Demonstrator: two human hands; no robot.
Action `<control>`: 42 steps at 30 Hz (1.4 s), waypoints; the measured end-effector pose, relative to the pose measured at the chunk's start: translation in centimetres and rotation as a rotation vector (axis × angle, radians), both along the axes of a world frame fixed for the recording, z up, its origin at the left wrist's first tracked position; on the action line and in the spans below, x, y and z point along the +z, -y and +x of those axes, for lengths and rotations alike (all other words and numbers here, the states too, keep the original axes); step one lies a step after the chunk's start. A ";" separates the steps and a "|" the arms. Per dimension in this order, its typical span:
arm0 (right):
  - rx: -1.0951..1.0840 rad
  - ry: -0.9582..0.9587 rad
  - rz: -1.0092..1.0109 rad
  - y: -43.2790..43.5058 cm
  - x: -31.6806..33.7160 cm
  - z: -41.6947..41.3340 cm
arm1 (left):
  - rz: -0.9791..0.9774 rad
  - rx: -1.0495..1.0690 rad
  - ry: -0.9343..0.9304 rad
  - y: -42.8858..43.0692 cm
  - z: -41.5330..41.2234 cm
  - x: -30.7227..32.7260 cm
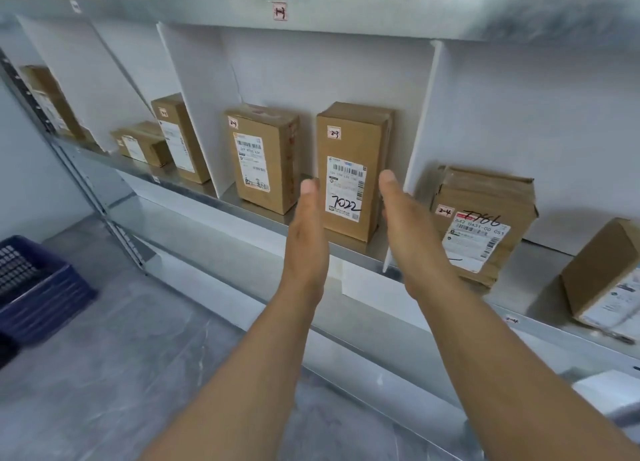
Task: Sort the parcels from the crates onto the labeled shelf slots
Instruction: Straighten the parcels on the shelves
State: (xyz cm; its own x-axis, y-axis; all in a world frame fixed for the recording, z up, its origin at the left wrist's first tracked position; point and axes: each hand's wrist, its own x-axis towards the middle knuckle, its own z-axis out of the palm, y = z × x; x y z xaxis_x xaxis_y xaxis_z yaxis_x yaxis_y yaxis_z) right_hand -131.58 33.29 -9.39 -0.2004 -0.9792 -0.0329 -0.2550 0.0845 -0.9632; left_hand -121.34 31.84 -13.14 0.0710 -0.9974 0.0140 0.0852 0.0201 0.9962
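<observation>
A tall brown parcel (pixel 349 169) with a white label marked 7022 and a small 2-3 sticker stands upright in a shelf slot. My left hand (pixel 306 232) is flat and upright just left of it, fingers straight. To the parcel's right my right hand (pixel 408 228) is held the same way. Neither hand clearly touches the parcel. A second brown parcel (pixel 265 155) stands to the left in the same slot. The metal shelf (pixel 249 211) carries them, and white dividers (pixel 414 169) separate the slots.
A crumpled parcel (pixel 485 225) marked 2-4 leans in the slot to the right, with another parcel (pixel 606 280) at the far right. More parcels (pixel 180 138) fill the slots to the left. A dark blue crate (pixel 34 287) sits on the grey floor at lower left.
</observation>
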 end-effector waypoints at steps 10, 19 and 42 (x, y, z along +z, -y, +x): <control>-0.052 0.023 0.045 6.3 0.0 10.1 | 0.034 0.037 -0.012 6.2 11.0 -0.2; -0.072 0.132 0.075 11.7 -2.7 17.0 | 0.103 -0.013 0.008 13.1 19.2 -2.4; -0.152 -0.238 0.207 25.6 -15.6 16.0 | 0.211 -0.179 0.045 29.4 21.2 -11.0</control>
State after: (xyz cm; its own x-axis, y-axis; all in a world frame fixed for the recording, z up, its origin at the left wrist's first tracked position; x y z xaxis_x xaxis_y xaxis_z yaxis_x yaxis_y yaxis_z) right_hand -115.53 7.64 -24.96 -0.3697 -0.9149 -0.1621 -0.4399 0.3260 -0.8368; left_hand -100.19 2.47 -24.09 -0.1030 -0.9752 -0.1959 0.0239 -0.1993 0.9796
